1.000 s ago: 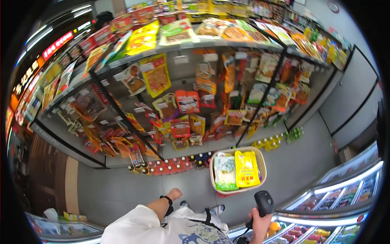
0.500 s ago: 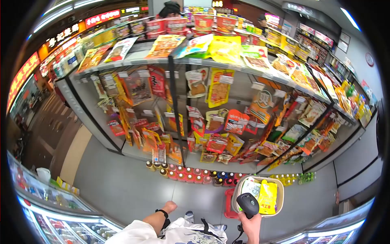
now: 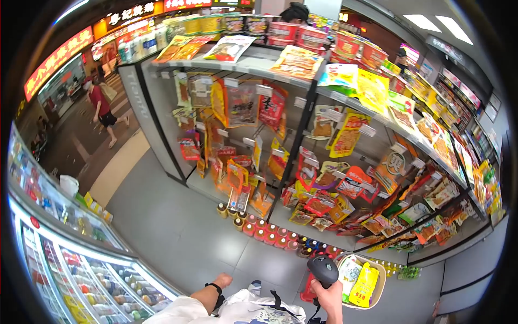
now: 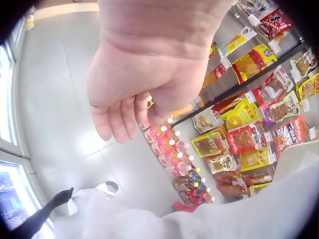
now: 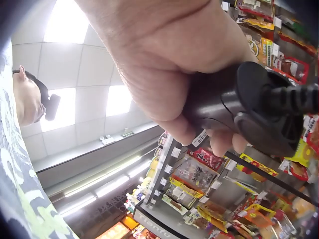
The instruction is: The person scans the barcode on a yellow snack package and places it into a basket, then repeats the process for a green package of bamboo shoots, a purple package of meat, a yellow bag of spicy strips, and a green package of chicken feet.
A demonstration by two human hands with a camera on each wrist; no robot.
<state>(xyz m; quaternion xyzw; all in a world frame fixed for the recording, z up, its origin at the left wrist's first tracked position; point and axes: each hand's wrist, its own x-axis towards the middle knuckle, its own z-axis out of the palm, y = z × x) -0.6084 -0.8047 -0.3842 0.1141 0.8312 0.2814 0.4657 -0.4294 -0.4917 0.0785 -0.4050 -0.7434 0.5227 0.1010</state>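
Observation:
My right hand (image 3: pixel 330 296) grips a black handheld barcode scanner (image 3: pixel 322 268), its head pointing up and away. Up close in the right wrist view, fingers wrap the scanner's handle (image 5: pixel 214 102), and a thick ribbed cable end leaves its base. Just right of this hand stands a cream-coloured basket (image 3: pixel 384 278) holding a yellow packet (image 3: pixel 364 284) and a white-and-green packet (image 3: pixel 349 271). My left hand (image 3: pixel 221 281) hangs low over the floor with nothing in it. Its fingers are loosely bent in the left wrist view, where the palm (image 4: pixel 144 74) shows.
Ahead, a shelf rack (image 3: pixel 154 124) carries hanging snack packets and more packets on top. Several rows of bottles (image 3: pixel 270 235) line its foot. A lit fridge (image 3: pixel 97 270) stands at left. Something red (image 3: pixel 308 289) sits beside the basket. A passer-by (image 3: pixel 102 108) walks outside.
The view has swung left, bringing the walkway and left fridge further in. The scanner has come up and left, ending beside the basket in view. The left hand still hangs.

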